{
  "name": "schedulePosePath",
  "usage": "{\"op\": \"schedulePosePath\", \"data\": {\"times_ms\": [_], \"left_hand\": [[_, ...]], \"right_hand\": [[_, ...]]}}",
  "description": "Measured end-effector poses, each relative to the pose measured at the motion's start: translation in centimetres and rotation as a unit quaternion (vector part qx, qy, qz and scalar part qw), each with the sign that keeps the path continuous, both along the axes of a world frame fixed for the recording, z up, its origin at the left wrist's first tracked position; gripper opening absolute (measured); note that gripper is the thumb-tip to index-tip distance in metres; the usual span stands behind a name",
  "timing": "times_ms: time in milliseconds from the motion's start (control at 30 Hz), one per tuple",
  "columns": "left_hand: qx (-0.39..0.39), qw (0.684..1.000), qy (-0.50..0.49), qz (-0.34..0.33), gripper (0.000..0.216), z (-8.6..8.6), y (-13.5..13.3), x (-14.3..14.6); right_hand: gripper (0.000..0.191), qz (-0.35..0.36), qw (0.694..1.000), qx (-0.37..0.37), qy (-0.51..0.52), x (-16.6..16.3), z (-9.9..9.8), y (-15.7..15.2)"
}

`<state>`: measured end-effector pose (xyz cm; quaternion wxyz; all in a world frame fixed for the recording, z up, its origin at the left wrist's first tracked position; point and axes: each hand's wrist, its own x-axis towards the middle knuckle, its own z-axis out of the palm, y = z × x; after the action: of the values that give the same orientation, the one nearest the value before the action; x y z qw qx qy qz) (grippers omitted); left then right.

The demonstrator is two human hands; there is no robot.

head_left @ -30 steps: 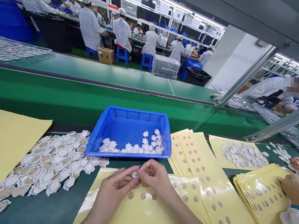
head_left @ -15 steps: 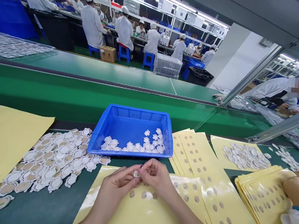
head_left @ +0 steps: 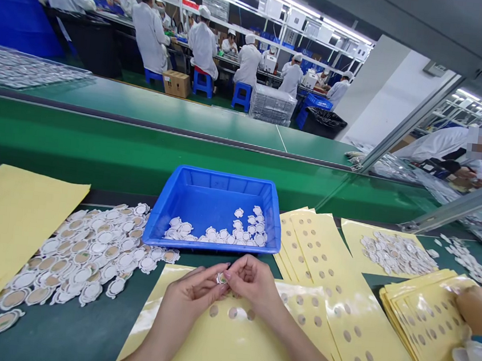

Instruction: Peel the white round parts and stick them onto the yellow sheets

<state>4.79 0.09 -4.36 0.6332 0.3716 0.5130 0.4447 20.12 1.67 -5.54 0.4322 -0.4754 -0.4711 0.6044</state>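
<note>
My left hand (head_left: 189, 295) and my right hand (head_left: 251, 282) meet fingertip to fingertip over a yellow backing sheet (head_left: 227, 345). Both pinch one small white round sticker piece (head_left: 221, 278). The sheet under them shows a short row of round grey spots. Just beyond my hands stands a blue plastic tray (head_left: 216, 208) with several of the same white pieces along its near side. A spread of larger white-rimmed round pieces (head_left: 86, 256) lies to the left of my left hand.
Plain yellow sheets (head_left: 3, 230) lie at far left; spotted yellow sheets (head_left: 320, 281) at right. A co-worker's hands (head_left: 480, 306) rest on another stack of spotted sheets (head_left: 425, 315) by a white pile (head_left: 392, 253). A green conveyor (head_left: 141, 147) runs behind the tray; workers in white sit beyond.
My hands stay together on the small piece, with only slight finger movement. The co-worker's hands at right have shifted a little.
</note>
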Motion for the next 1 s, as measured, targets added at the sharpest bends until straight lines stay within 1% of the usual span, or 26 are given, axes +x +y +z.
{"op": "schedulePosePath", "data": {"times_ms": [167, 367, 633, 833, 1000], "left_hand": [[-0.005, 1.000, 0.019, -0.005, 0.049, -0.1, -0.1, -0.1], [-0.014, 1.000, 0.014, 0.001, 0.047, 0.2, -0.1, 0.0], [0.001, 0.999, 0.042, -0.008, 0.044, 0.0, -0.1, 0.0], [-0.009, 1.000, 0.017, 0.004, 0.042, 0.3, -0.2, 0.1], [-0.005, 1.000, 0.013, 0.004, 0.041, 0.4, -0.1, 0.1]], "right_hand": [[0.041, 0.002, 1.000, -0.006, 0.024, 0.0, 0.3, -0.1], [0.048, -0.001, 0.999, -0.028, 0.024, 0.1, 1.0, 0.0], [0.045, -0.006, 0.999, -0.030, 0.027, -0.2, 1.3, 0.0], [0.045, -0.007, 0.999, -0.029, 0.033, -0.3, 1.4, 0.0], [0.045, -0.006, 0.999, -0.022, 0.029, -0.3, 1.1, 0.0]]}}
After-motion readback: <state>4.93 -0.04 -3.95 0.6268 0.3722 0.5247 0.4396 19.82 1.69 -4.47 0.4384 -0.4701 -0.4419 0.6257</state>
